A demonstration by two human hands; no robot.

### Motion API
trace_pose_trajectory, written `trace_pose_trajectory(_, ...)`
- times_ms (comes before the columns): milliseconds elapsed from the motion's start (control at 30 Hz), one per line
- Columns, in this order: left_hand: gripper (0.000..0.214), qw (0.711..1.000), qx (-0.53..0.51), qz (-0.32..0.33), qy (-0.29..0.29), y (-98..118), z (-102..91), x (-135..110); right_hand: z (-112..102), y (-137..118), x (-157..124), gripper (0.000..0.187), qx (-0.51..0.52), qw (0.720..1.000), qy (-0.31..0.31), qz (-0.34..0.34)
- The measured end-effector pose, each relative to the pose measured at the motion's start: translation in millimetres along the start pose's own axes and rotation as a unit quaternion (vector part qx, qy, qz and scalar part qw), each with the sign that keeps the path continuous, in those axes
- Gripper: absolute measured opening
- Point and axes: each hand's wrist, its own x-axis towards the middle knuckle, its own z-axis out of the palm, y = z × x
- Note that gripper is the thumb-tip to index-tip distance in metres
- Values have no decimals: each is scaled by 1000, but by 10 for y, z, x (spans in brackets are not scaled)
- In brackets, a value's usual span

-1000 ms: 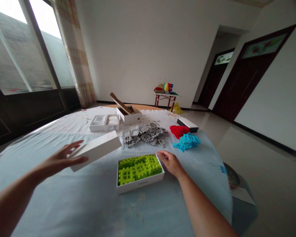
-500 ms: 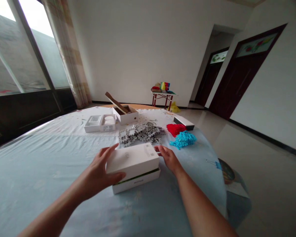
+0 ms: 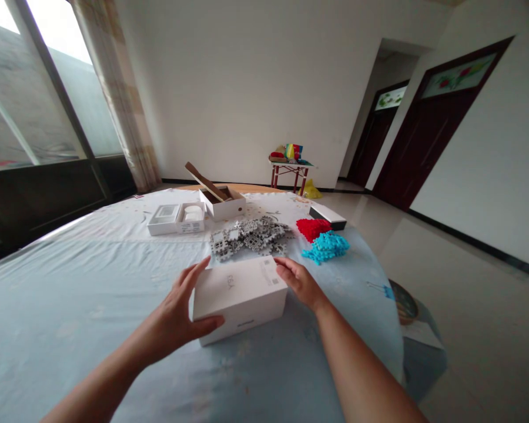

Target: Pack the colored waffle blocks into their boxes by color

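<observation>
A white box (image 3: 238,294), printed with "Y93" on top, sits on the table in front of me with its lid down. My left hand (image 3: 180,311) grips its left end, thumb along the near side and fingers over the far side. Around the right end, my right hand (image 3: 302,283) has its thumb by the top edge and fingers at the far corner, partly hidden. Just beyond the box lies a heap of grey interlocking plastic pieces (image 3: 255,235). To the right of that heap are piles of red pieces (image 3: 312,229) and blue pieces (image 3: 327,247).
Farther back stand a white tray box with two compartments (image 3: 163,228) and an open white box (image 3: 229,210) with a brown insert tilted up. A black-and-white box (image 3: 330,215) lies near the right rim of the cloth-covered round table (image 3: 114,282).
The lid has come down over the lower part of the white box, and the green-edged gap has closed. My right hand has stayed at the right end, now against it.
</observation>
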Motion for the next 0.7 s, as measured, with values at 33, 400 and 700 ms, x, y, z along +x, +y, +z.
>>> trace_pose_trajectory(33, 89, 1000, -14, -9, -5, -31, 7, -8, -5, 6, -1, 48, -5, 1000, 2, 3)
trace_pose_trajectory(400, 106, 993, -93, -73, 0, -232, 200, -86, 22, -54, -14, 51, 25, 999, -27, -1)
trace_pose_trajectory(700, 101, 992, -100, -79, 7, -146, 187, -70, 32, -87, -9, 50, 39, 998, -39, 6)
